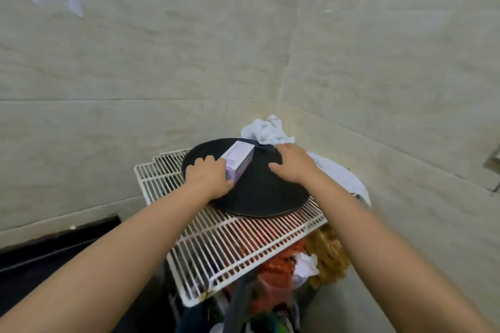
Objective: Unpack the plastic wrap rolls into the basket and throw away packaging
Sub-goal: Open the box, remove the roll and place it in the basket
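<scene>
A: What does the left hand have?

B: It grasps the near end of a pale purple box, fingers curled over the top and thumb on the side facing us. The box lies on a round black tray, its far end pointing away from the grip toward the corner of the tiled wall

A: And the right hand?

B: It lies flat and released, palm down on the black tray just to the right of the box, fingers spread and holding nothing. A narrow strip of bare tray separates it from the box

A: What sits under the tray?

B: A white wire rack, tilted. The tray covers its far part, and the tray's near rim overhangs bare bars. Below and toward us from the grip, the rack's near edge is free, with orange and yellow rubbish packed under it and spilling out at the right

A: Any room around the grip?

B: To its left, open rack bars run out to the rack's left edge, then the wall. Beyond the box's far end, a crumpled white cloth fills the corner, touching the tray's far rim. Right of the right hand, more white material crowds the tray edge. Above both hands the space is open
</scene>
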The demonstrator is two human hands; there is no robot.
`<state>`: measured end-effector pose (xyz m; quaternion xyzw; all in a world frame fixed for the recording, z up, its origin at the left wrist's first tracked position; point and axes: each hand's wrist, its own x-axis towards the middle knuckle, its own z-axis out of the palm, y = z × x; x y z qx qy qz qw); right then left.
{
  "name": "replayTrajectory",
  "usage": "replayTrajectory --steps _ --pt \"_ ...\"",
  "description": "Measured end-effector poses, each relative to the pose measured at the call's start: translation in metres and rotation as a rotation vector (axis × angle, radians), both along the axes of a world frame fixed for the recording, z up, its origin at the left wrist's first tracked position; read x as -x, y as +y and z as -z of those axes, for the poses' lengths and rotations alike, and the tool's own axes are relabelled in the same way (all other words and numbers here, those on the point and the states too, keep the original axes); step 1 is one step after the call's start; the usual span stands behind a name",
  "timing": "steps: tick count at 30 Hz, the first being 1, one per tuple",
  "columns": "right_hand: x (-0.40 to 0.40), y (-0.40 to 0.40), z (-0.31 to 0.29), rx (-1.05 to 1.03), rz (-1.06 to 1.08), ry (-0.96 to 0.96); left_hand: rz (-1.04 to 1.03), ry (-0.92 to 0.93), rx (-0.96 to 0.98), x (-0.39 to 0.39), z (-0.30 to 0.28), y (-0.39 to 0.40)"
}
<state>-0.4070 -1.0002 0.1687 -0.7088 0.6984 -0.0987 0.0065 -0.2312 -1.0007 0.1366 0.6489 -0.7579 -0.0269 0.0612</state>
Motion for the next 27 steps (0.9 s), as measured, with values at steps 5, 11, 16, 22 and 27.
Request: replayTrajectory --steps 5,11,16,22,27 --pt "0.010 -0.117 0.022 -0.094 -0.188 -0.184 -0.255 0.128 -0.105 0.018 0.020 -0.052" --pt "0.004 -0.180 0.048 -0.256 -0.249 -0.329 -0.321 0.194 -0.095 0.025 0.032 -0.068" --pt "-0.003 -0.192 0.053 -0.273 -0.255 -0.390 -0.423 0.251 -0.048 0.035 0.030 -0.071" --pt "-0.003 -0.175 0.038 -0.266 -0.237 -0.908 -0.480 0.314 0.031 0.018 0.016 -0.061" --pt "-0.041 -0.148 0.003 -0.325 -0.378 -1.173 -0.537 0.443 0.216 -0.014 -0.011 -0.022"
